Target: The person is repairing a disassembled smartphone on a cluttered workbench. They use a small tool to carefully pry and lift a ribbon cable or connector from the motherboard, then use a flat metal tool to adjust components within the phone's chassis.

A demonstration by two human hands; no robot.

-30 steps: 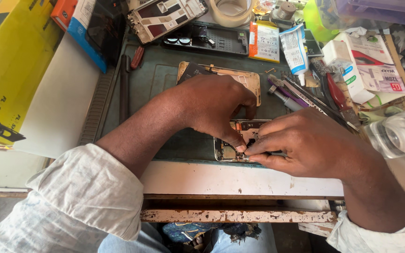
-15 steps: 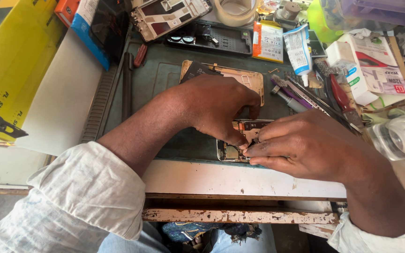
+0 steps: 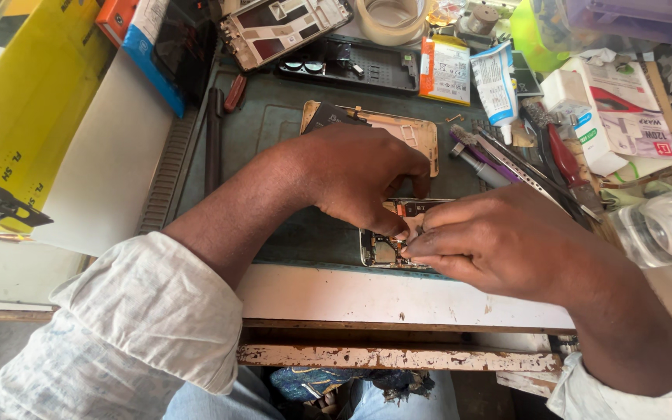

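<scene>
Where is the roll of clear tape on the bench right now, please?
In the head view, the roll of clear tape sits at the top edge, just right of the opened phone frame, beyond both hands.

The opened phone [image 3: 386,247] lay flat on the dark green work mat [image 3: 274,124], close to the mat's near edge. Its back was off, so the circuit board and small metal parts showed, with an orange-brown strip across the upper part. Most of it was hidden under the left hand [image 3: 359,175] and right hand [image 3: 499,241], whose fingertips met and pinched at its middle.
</scene>
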